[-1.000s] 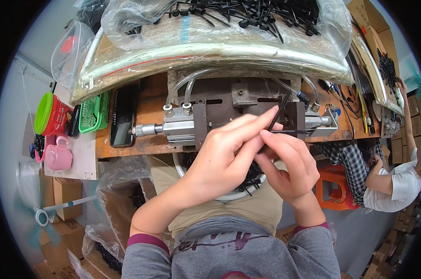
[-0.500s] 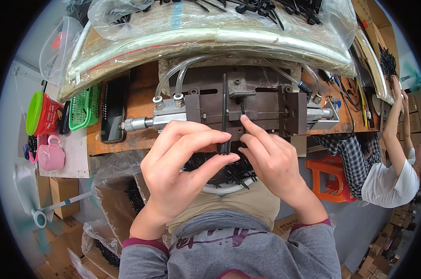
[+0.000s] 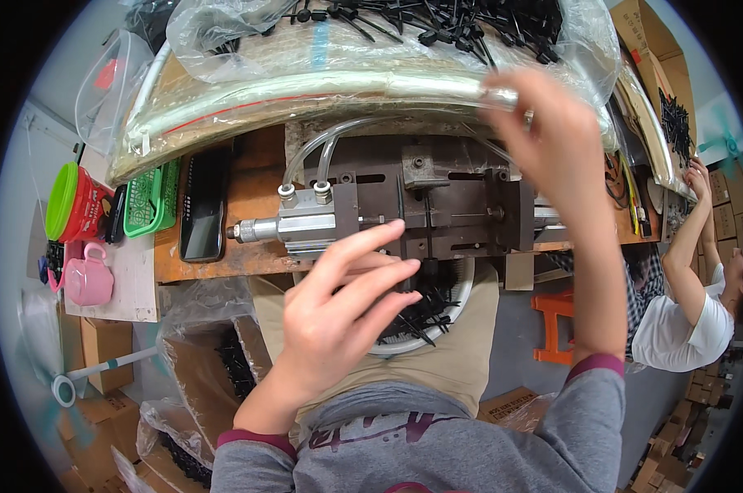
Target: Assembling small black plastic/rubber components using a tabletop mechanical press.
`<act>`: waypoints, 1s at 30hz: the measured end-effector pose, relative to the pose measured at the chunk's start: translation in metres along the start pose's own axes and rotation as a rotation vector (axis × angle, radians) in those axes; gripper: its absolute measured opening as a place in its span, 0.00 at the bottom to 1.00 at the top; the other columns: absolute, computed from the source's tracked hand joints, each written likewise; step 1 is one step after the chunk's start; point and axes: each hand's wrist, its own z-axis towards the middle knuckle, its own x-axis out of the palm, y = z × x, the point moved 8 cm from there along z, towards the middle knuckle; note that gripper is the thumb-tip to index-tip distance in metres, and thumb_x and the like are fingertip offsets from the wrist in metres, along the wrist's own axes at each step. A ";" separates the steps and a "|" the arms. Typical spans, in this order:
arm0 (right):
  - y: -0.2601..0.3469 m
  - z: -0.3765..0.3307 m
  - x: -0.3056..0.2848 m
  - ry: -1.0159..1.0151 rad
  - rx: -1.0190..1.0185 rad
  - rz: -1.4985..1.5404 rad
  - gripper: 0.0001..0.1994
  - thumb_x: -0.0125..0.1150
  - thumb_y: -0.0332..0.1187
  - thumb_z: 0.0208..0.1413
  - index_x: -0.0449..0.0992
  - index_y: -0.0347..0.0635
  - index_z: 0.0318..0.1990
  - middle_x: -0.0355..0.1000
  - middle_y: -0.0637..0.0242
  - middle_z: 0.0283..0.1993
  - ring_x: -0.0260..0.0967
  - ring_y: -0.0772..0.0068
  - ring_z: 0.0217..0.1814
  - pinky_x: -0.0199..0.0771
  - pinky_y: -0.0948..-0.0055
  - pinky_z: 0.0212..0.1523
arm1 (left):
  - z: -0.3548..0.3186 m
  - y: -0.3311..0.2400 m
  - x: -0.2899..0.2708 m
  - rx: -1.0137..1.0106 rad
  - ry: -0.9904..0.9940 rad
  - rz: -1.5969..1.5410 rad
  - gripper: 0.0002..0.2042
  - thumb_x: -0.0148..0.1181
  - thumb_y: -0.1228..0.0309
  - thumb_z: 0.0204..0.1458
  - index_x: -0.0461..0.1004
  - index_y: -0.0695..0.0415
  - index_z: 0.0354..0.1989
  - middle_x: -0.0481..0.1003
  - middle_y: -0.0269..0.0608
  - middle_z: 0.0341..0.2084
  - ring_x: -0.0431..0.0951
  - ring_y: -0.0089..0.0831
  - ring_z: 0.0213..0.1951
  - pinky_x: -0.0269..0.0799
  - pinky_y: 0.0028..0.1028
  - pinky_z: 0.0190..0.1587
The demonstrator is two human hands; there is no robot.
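Note:
My left hand (image 3: 330, 308) is in front of the brown metal fixture (image 3: 462, 209). Its thumb and fingers close around a slim black cable tie (image 3: 401, 197), which points away from me; its near end is partly hidden by the fingers. A second black strip (image 3: 429, 226) lies at the middle of the fixture, just right of that tie. My right hand (image 3: 552, 135) is raised over the fixture's right side, by the edge of the plastic-covered surface. Motion smears its fingers, so whether they hold anything does not show.
Black ties are heaped on the plastic-covered surface (image 3: 363, 82) beyond the fixture. A white round tub (image 3: 468, 300) with more ties rests on my lap. Air cylinders (image 3: 310, 218) with clear hoses flank the fixture. A phone (image 3: 203, 205) and green basket (image 3: 145, 201) lie left. Another person (image 3: 683, 320) works at right.
My right hand has left the middle of the fixture and swung up and to the right. My left hand has shifted slightly right and down, its fingers more spread, still at the black tie.

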 end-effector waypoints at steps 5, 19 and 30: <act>-0.055 0.079 0.045 -0.070 -0.431 -0.388 0.13 0.55 0.26 0.53 0.75 0.41 0.47 0.74 0.61 0.50 0.72 0.60 0.52 0.76 0.66 0.47 | -0.004 -0.008 0.032 0.102 0.088 0.185 0.15 0.74 0.76 0.40 0.82 0.61 0.39 0.77 0.48 0.55 0.82 0.36 0.44 0.80 0.30 0.43; -0.056 0.084 0.076 0.494 -0.052 -0.044 0.19 0.68 0.30 0.51 0.77 0.39 0.52 0.78 0.50 0.46 0.76 0.50 0.51 0.75 0.60 0.53 | -0.007 0.012 0.069 0.120 0.169 0.475 0.12 0.71 0.75 0.41 0.77 0.60 0.35 0.76 0.50 0.56 0.84 0.39 0.37 0.80 0.32 0.42; -0.084 0.068 0.047 0.473 0.207 0.033 0.14 0.70 0.36 0.55 0.81 0.35 0.43 0.73 0.65 0.23 0.70 0.75 0.24 0.72 0.71 0.31 | -0.004 0.016 0.067 0.121 0.184 0.501 0.12 0.72 0.71 0.43 0.78 0.56 0.36 0.77 0.44 0.57 0.81 0.33 0.23 0.77 0.27 0.28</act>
